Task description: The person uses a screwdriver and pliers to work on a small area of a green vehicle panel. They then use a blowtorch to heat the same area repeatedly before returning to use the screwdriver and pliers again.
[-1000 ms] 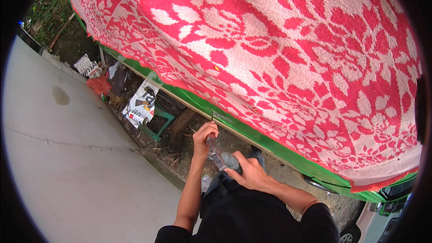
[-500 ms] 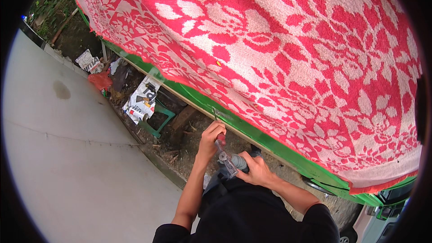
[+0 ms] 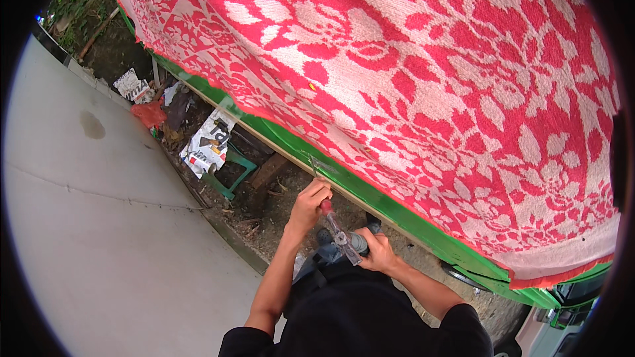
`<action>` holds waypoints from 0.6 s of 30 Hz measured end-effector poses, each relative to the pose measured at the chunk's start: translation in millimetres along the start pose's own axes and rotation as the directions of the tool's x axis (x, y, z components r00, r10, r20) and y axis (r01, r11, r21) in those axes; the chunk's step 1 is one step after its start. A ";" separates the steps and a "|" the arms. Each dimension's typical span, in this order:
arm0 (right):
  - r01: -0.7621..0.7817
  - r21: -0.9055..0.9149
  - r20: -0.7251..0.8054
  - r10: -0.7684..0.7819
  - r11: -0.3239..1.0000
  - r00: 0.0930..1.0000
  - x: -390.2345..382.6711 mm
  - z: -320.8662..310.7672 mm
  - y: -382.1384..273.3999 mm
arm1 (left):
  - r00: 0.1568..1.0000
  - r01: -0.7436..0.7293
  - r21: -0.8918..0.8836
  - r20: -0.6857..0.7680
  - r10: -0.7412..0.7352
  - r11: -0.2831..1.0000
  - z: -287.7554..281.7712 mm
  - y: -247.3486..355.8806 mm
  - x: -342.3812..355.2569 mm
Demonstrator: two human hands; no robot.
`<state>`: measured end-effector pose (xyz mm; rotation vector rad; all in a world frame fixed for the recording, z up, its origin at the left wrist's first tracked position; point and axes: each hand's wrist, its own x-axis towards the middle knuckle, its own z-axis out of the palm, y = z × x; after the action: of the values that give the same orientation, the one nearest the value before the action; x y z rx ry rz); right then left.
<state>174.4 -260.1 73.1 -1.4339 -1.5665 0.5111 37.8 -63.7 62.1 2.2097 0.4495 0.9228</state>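
Cloth [image 3: 397, 79]: one, red and pale, across the top and right. Green edge [image 3: 463, 254]: one, slanting from upper left to lower right. Stool [image 3: 243, 178]: one, left of centre, white sheet [image 3: 206, 149] on it.

Hands: two. Left hand [image 3: 311, 203], mid-frame, closed around the rod tool. Right hand [image 3: 380, 251], lower right of it, fingers curled around what looks like the hammer's grey grip.

Hammer [image 3: 344, 241]: one, lower middle, head slanting upper left toward the red handle end; contact can't be told. Rod tool: one, frame centre, upper left of the hammer; long axis runs lower right to upper left, thin shaft toward the green edge. Left hand is nearer that edge. Tip contact unclear.
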 end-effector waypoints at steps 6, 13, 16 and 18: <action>-0.051 -0.024 0.028 0.052 0.998 0.998 -2.9 5.4 6.4 | 1.000 0.017 -0.019 0.015 -0.017 1.000 -3.1 0.8 3.1; 0.439 0.165 -0.041 -0.439 0.883 0.898 2.3 -17.8 -20.8 | 1.000 0.015 0.012 -0.020 -0.015 1.000 1.3 -2.1 0.4; -0.139 -0.274 0.213 0.201 0.952 0.956 -7.9 1.7 18.2 | 0.998 0.067 0.045 0.002 -0.067 0.997 1.8 -7.7 3.4; -0.302 -0.162 0.154 0.326 0.939 0.933 -14.4 -0.4 11.4 | 0.991 0.131 0.043 -0.044 -0.129 0.991 -2.8 -28.0 -6.7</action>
<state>179.4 -270.9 59.1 -1.8018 -1.5399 0.7518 29.7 -46.3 40.3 2.1773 0.6317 0.8974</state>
